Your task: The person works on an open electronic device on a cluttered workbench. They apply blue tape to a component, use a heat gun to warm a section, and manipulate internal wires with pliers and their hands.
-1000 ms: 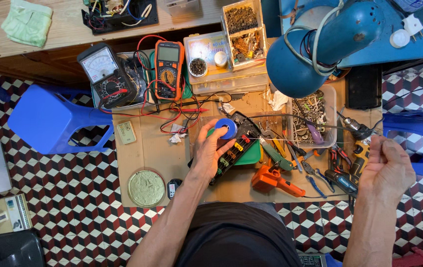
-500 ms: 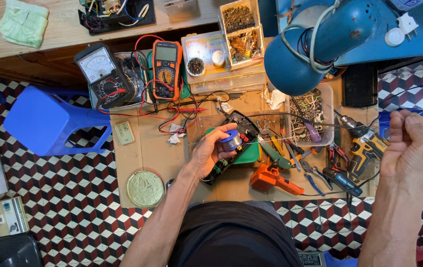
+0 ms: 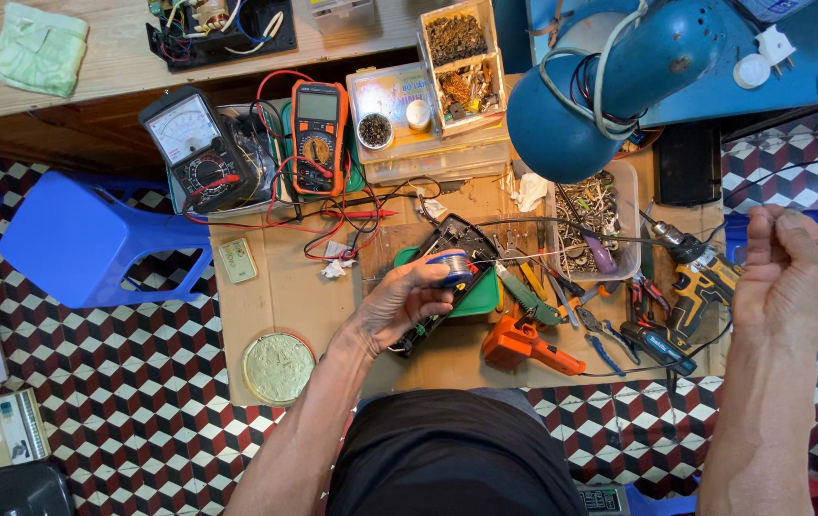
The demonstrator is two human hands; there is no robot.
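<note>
My left hand [image 3: 404,301] grips a small blue spool [image 3: 451,266] of what looks like solder wire, holding it just above the black device [image 3: 457,244] lying open on the green mat [image 3: 476,296] in the middle of the tabletop [image 3: 275,296]. My right hand [image 3: 791,277] is raised at the right, fingers curled closed; a thin strand seems to run from the spool towards it (too fine to follow all the way), so I cannot tell for sure what it pinches. An orange tool [image 3: 528,349] lies just near of the mat. Far left stand an analogue meter [image 3: 194,148] and an orange multimeter [image 3: 318,134]. The blue lamp [image 3: 610,86] hides part of the parts tray [image 3: 600,229] behind it.
</note>
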